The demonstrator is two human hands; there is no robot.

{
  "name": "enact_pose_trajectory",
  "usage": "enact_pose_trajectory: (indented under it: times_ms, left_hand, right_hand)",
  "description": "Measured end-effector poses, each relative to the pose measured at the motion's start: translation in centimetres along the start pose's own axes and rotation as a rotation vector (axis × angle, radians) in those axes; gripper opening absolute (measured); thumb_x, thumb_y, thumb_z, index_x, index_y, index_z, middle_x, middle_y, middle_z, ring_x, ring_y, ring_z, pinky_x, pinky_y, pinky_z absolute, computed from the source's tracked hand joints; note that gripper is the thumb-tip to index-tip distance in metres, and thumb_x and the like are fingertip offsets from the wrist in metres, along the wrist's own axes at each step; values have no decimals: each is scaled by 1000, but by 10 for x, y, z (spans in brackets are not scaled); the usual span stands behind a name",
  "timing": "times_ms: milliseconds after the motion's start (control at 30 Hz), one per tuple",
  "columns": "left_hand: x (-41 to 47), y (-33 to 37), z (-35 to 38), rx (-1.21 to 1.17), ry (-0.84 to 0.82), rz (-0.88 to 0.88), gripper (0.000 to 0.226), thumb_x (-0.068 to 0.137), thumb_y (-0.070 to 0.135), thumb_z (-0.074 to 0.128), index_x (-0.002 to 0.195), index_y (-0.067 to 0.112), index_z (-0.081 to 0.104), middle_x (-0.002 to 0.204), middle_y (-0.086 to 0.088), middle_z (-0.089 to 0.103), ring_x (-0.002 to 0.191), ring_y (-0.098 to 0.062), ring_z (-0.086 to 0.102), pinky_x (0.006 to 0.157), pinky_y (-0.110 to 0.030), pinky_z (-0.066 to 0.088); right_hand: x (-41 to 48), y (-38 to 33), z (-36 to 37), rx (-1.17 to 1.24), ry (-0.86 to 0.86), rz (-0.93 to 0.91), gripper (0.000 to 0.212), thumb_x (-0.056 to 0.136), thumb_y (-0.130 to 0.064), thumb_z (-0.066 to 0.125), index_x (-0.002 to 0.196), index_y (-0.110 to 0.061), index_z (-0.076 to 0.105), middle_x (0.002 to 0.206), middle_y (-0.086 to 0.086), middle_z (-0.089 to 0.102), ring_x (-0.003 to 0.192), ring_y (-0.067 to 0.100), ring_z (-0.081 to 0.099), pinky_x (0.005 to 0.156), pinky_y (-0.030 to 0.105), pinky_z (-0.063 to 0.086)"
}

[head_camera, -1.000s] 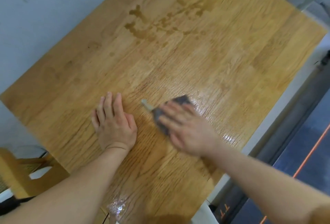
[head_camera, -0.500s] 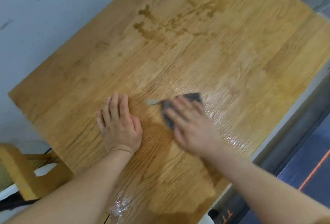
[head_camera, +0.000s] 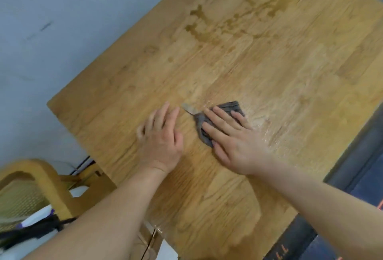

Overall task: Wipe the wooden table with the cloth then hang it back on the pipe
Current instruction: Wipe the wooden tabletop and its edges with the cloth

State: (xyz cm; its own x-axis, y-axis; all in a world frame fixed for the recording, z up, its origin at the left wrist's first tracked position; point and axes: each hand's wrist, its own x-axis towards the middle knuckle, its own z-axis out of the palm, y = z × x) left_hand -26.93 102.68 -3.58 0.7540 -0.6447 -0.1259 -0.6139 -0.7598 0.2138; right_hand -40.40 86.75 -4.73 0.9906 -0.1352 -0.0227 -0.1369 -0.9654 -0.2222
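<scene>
Grey cloth (head_camera: 229,107) lies bunched under your right hand (head_camera: 234,141), whose straight fingers press it onto the wooden surface (head_camera: 269,62); your left hand (head_camera: 160,135) rests flat just beside it, fingers straight, palm down.

cloth (head_camera: 222,119) on table (head_camera: 290,73) — under right hand (head_camera: 234,137)

We see the right hand (head_camera: 234,141) pressing a grey cloth (head_camera: 219,118) flat on the wooden table (head_camera: 279,77), fingers straight; its pale tag (head_camera: 189,108) pokes out left. The left hand (head_camera: 160,137) lies flat just beside the cloth. Dark wet stains (head_camera: 223,25) sit farther up; a wooden chair (head_camera: 41,185) stands lower left.
</scene>
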Motion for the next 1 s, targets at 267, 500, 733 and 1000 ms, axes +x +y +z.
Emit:
enact_pose_trajectory:
  times_ms: [267,500,733,1000]
  left_hand:
    - [34,-106,-25,-13,109,-324,42,94,30,39,135,20,40,151,-5,30,139,-24,24,109,-55,19]
    - [43,-100,-14,-17,176,-353,51,90,29,38,140,18,36,153,-7,29,141,-24,21,111,-56,13]
    - [46,-103,-15,-23,173,-345,52,88,30,36,138,17,40,150,-10,35,139,-27,27,108,-60,16]
    - [43,-100,-19,-24,143,-339,53,87,31,33,138,18,40,151,-9,34,140,-27,26,108,-60,18]
  right_hand:
    - [67,-29,-1,19,162,893,57,98,-35,28,152,-17,27,163,6,11,150,21,6,120,47,8]
    - [80,-98,18,40,-5,-32,48,94,-35,44,139,-23,51,156,2,34,146,19,27,117,44,23]
    - [122,-39,5,-20,142,830,57,97,-38,26,151,-19,30,163,3,14,150,20,8,121,45,7]
    - [144,-101,13,27,-46,-104,48,94,-37,40,139,-25,51,156,0,35,145,18,28,117,43,23]
